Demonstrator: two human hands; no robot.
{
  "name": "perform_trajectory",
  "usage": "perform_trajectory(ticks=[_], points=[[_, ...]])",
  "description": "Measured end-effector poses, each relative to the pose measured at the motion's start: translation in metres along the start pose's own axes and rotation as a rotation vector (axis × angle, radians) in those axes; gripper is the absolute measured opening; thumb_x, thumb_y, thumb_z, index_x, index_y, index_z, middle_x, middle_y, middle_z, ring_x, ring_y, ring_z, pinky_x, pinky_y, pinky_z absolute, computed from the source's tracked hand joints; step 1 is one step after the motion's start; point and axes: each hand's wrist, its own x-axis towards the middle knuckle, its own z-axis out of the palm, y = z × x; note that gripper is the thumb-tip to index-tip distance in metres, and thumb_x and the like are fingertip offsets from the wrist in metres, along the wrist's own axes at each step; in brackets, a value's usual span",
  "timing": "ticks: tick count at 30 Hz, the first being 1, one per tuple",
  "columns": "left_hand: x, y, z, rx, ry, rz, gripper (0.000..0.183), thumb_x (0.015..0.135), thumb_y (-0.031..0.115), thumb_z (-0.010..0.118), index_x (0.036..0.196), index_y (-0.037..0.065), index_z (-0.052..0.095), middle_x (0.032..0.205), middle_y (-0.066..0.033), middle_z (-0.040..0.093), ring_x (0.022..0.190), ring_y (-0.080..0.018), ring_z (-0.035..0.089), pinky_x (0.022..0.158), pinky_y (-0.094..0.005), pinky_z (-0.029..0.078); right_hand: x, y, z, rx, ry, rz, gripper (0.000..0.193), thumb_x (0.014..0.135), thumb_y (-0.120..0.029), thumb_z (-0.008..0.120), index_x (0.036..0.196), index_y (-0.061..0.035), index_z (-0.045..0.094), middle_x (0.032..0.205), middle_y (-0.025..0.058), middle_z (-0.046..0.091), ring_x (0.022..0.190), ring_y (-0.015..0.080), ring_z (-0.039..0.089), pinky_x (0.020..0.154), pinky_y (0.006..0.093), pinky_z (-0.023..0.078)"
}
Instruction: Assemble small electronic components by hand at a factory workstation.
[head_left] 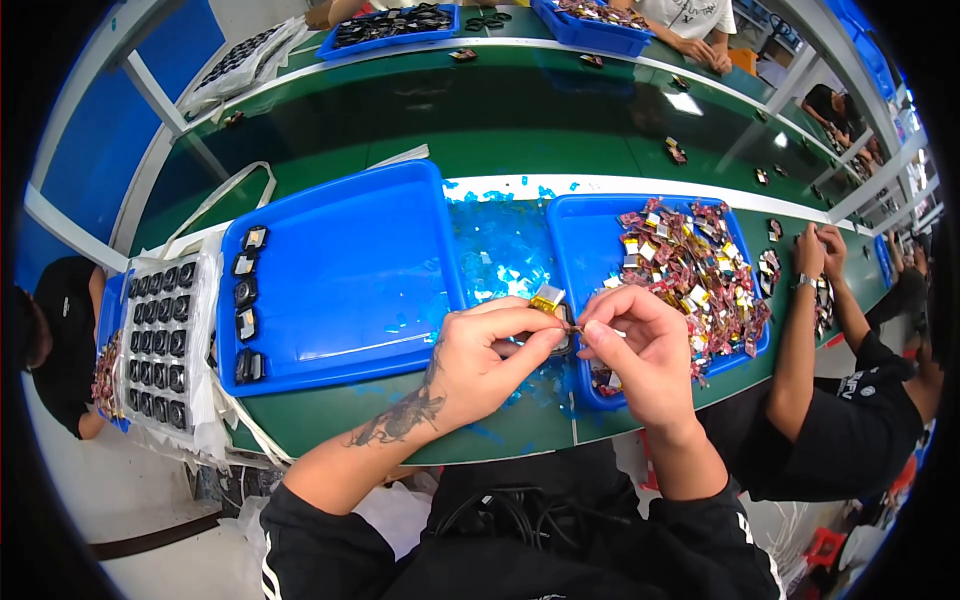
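Observation:
Both hands meet above the gap between two blue trays. My left hand (pixel 495 350) is closed in a pinch on a small electronic part with a silver and yellow battery (pixel 547 298), which sticks up above the fingertips. My right hand (pixel 645 345) is also closed, its thumb and forefinger pressed together against the left fingertips; the tiny piece between them is too small to name. Under the fingers a dark edge of the part shows, mostly hidden. The right blue tray (pixel 562 225) holds a heap of small circuit boards with batteries (pixel 690 265).
The left blue tray (pixel 340 290) has several black housings (pixel 247 295) along its left side. Blue film scraps (pixel 495 245) litter the green bench. A white tray of black round parts (pixel 160 345) stands far left. Co-workers' hands (pixel 815 255) work at right; a conveyor (pixel 400 110) runs behind.

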Motion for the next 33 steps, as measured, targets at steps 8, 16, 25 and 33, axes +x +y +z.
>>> perform_trajectory(ticks=[8, 16, 25, 33], points=[[0.000, -0.007, 0.004, -0.519, -0.002, -0.288, 0.030, 0.087, -0.001, 0.063, 0.117, -0.005, 0.060, 0.110, -0.0116, 0.065, 0.094, -0.0141, 0.064, 0.081, -0.0243, 0.054, -0.003, 0.005, 0.014, -0.317, 0.146, -0.153, 0.029, 0.082, 0.005, 0.068, 0.106, 0.0001, 0.052, 0.091, 0.0057, 0.061, 0.079, 0.0074, 0.060, 0.067, 0.0179, 0.049], [0.001, -0.012, 0.006, -0.491, -0.003, -0.106, 0.040, 0.088, -0.007, 0.057, 0.127, -0.002, 0.052, 0.120, -0.0128, 0.060, 0.110, -0.0157, 0.059, 0.094, -0.0265, 0.048, 0.003, 0.015, 0.013, -0.309, 0.188, -0.158, 0.036, 0.081, 0.004, 0.070, 0.109, -0.0018, 0.048, 0.086, 0.0042, 0.062, 0.072, 0.0046, 0.058, 0.059, 0.0168, 0.045], [0.000, -0.009, 0.009, -0.411, 0.014, -0.105, 0.040, 0.089, -0.006, 0.055, 0.128, 0.001, 0.049, 0.121, -0.0137, 0.060, 0.112, -0.0170, 0.059, 0.095, -0.0283, 0.048, 0.009, 0.000, 0.002, -0.434, 0.106, -0.027, 0.041, 0.078, 0.004, 0.070, 0.112, -0.0041, 0.050, 0.076, 0.0003, 0.063, 0.053, -0.0015, 0.038, 0.049, 0.0154, 0.030], [0.002, -0.007, 0.007, -0.474, 0.062, -0.174, 0.043, 0.087, -0.006, 0.058, 0.128, 0.003, 0.048, 0.118, -0.0150, 0.062, 0.110, -0.0178, 0.060, 0.090, -0.0266, 0.050, 0.014, 0.017, 0.014, -0.500, 0.159, -0.187, 0.050, 0.079, 0.003, 0.069, 0.124, -0.0022, 0.048, 0.088, 0.0072, 0.060, 0.070, 0.0091, 0.055, 0.059, 0.0221, 0.052]])
